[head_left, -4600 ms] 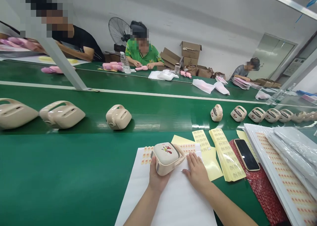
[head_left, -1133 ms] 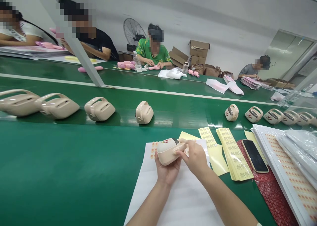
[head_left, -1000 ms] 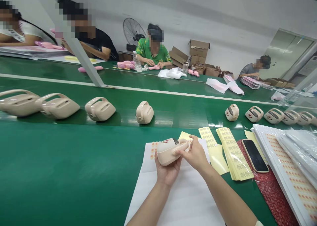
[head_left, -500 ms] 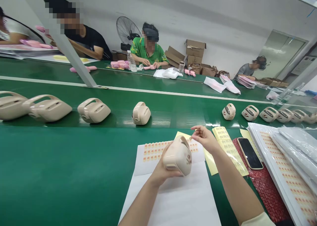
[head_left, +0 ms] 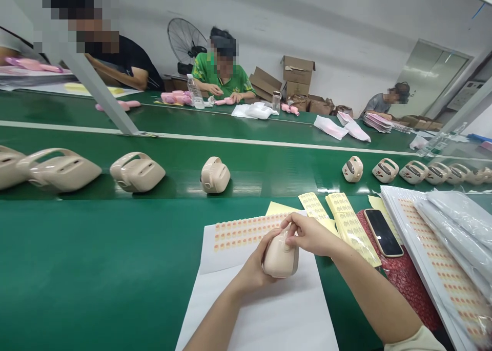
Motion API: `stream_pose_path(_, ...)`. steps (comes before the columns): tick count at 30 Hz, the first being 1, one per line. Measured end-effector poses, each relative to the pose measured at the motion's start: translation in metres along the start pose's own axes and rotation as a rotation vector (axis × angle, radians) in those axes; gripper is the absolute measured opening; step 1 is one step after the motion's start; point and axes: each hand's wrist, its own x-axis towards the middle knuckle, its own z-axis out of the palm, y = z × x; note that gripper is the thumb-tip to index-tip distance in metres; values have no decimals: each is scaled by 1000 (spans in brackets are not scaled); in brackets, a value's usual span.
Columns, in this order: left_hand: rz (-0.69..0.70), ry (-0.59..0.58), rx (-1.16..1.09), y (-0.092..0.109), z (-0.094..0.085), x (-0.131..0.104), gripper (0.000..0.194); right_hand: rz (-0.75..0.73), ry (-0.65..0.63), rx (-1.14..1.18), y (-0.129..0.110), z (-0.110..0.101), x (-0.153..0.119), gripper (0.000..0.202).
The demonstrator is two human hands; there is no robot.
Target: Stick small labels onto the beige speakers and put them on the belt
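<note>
A cream rounded device (head_left: 280, 257) is held above a white paper sheet (head_left: 265, 310) that carries rows of small orange stickers (head_left: 234, 234). My left hand (head_left: 255, 269) wraps round the device from its left side. The fingers of my right hand (head_left: 305, 234) are bent together against the top of the device; whether a sticker is between them is too small to tell. Yellow sticker sheets (head_left: 351, 225) lie to the right of my right hand.
Cream devices (head_left: 138, 172) stand in a row along the green belt, with more (head_left: 385, 170) at the right. A phone (head_left: 383, 232) and stacked sticker sheets (head_left: 442, 248) lie at the right. Across the table, people handle pink items; a slanted metal post (head_left: 100, 89) rises at the left.
My right hand has moved left and down onto the device. My left hand has turned the device, so its printed marks no longer show. The camera view has shifted slightly.
</note>
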Motion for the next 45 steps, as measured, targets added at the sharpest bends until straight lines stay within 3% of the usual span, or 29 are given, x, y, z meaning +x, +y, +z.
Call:
stream_pose_path(6, 52, -3, 19, -3, 1, 0, 83, -59, 105, -162, 5, 12, -7, 19)
stream_pose_path(12, 80, 11, 33, -3, 1, 0, 83, -343, 272, -553, 21, 28, -10, 22)
stream_pose_path(16, 108, -1, 44, -3, 1, -1, 81, -459, 289, -663, 24, 34, -14, 24)
stream_pose_path(20, 86, -6, 33, -5, -1, -1, 83, -397, 341, -498, 25, 36, -16, 36)
stream_pose_path(23, 62, -25, 24, -8, -2, -1, 85, -283, 327, -250, 34, 33, -10, 76)
stream_pose_path(25, 84, -53, 28, -9, -2, -1, 86, -199, 242, -74, 43, 30, -2, 87)
stream_pose_path(29, 97, -79, 12, -8, -1, -1, 85, -175, 28, 275, 58, 31, 13, 66)
stream_pose_path(32, 85, -101, -8, -6, -1, -1, 84, -173, 81, 381, 63, 37, 21, 51)
stream_pose_path(39, 39, -104, 0, -3, -3, -1, 90, -111, 210, 364, 57, 46, 31, 31)
stream_pose_path(45, 53, -116, -64, 0, -2, 0, 86, -132, 180, 327, 55, 32, 29, 42)
